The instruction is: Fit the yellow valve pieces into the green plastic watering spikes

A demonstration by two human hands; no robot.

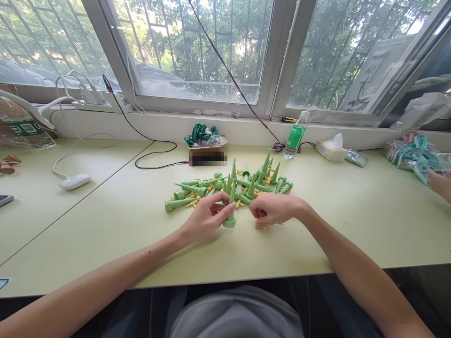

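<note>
A heap of green plastic cone spikes [246, 183] mixed with small yellow parts [192, 203] lies in the middle of the pale green table [123, 220]. My left hand [206, 217] pinches one green cone spike [230, 209] that stands upright on its wide base at the heap's near edge. My right hand [275, 210] rests curled on the table just right of it, fingers closed over a small yellow piece [260, 226] that barely shows beneath them.
A cardboard box [207, 152] with green bags sits behind the heap. A green-labelled water bottle [295, 136] and tissue pack [330, 149] stand by the window. A white mouse [74, 181] and cables lie left. Another person's hand [440, 183] reaches near teal clips [417, 157] at right.
</note>
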